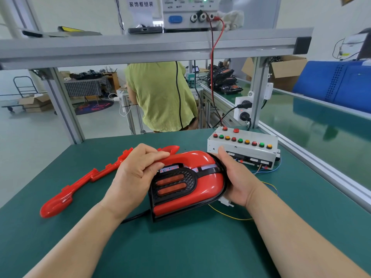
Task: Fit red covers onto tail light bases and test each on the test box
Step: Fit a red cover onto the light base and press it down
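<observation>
Fitting looks in hand: left hand [136, 169] pinches the red cover [200, 158], right hand [237, 177] grips the tail light base [189, 175]; pressing it fully home seems next.

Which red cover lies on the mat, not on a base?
The long narrow red plastic cover, left of the rounded red cover, which sits on the black tail light base held by the left hand and right hand.
</observation>
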Available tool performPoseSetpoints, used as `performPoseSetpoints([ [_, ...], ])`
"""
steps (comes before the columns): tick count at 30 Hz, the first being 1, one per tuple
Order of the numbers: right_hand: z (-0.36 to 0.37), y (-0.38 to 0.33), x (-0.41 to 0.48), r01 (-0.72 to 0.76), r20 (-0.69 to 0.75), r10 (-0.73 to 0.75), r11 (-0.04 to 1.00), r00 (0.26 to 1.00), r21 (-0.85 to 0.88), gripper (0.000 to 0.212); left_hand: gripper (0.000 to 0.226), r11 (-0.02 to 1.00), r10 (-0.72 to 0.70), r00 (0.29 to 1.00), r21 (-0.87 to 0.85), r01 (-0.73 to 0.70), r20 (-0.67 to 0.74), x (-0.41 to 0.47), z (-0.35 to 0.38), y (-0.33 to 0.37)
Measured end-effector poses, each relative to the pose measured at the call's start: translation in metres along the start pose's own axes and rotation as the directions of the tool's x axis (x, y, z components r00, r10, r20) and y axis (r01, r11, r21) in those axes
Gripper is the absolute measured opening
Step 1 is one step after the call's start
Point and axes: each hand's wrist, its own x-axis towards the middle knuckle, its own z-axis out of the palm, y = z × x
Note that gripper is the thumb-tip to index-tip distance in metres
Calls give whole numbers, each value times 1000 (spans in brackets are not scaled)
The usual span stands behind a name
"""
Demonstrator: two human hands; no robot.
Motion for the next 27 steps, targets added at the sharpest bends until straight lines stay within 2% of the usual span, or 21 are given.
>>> performPoseSetpoints([
  [9,0,1,0,25,25,-24,999,999,-30,58,29,997,28,999,73,-29,23,-2,7,3],
  [18,2,0,-2,24,13,-24,999,1000,-38,55,29,998,-20,999,55,18,41,-2,9,3],
  [27,-1,3,3,19,-24,-19,999,1000,-26,47,29,990,32,999,137,-36,32,-1,0,6],
])
